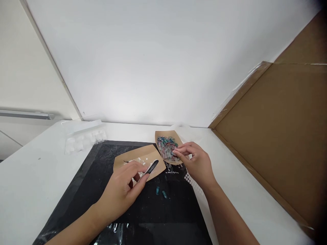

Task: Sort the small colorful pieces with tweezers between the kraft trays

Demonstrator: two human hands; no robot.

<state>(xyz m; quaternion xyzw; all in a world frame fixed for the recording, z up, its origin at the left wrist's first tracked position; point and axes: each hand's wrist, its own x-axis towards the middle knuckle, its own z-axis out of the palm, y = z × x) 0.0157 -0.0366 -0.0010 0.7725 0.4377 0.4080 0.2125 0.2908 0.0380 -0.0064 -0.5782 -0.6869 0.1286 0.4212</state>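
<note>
My left hand (125, 185) is closed on a small nail file (153, 166), dark-faced with a pale edge, held over a brown paper tray (119, 161). Small white bits lie in that tray, partly hidden by the hand. My right hand (195, 161) pinches with thumb and fingers at the right side of a second paper tray (158, 133). That tray is heaped with glossy teal, pink and clear press-on nails (167, 146). What sits between the right fingertips is too small to make out. Two teal press-on nails (160, 192) lie on the black mat nearer to me.
A black mat (166, 217) covers the middle of the white table. Clear plastic packaging (84, 137) lies at the back left. Beside the right wrist is a sheet of pale adhesive tabs (192, 183). A cardboard panel (276, 136) stands along the right.
</note>
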